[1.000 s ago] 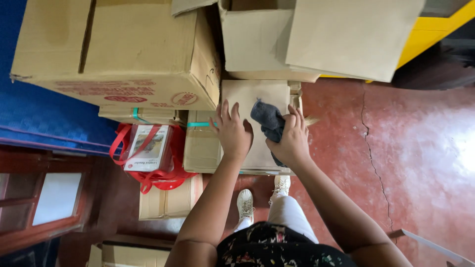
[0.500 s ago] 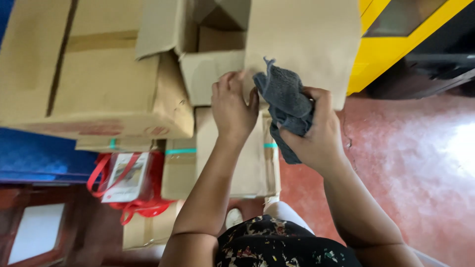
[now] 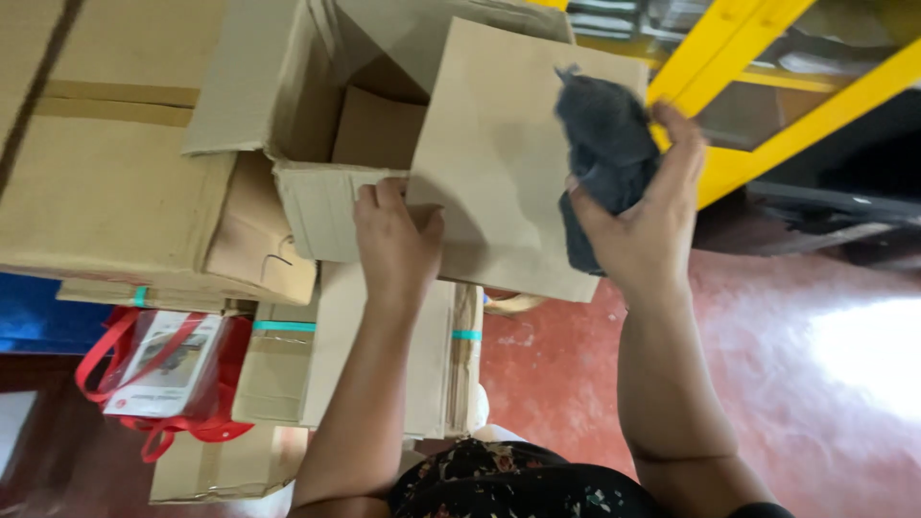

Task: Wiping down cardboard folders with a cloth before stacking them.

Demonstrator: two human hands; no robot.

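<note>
A red polished floor [image 3: 767, 384] catches a bright patch of light at right; above it stands a yellow metal frame [image 3: 767, 105], and far left of the frame, stacked cardboard boxes [image 3: 106, 192]

a single head-worn camera looks steeply down and forward, close over the person's arms, onto stacked cardboard boxes [image 3: 115, 182] and red floor [image 3: 767, 384]; the far edges seem blurred.

stacked brown cardboard boxes [image 3: 115, 182]
</note>
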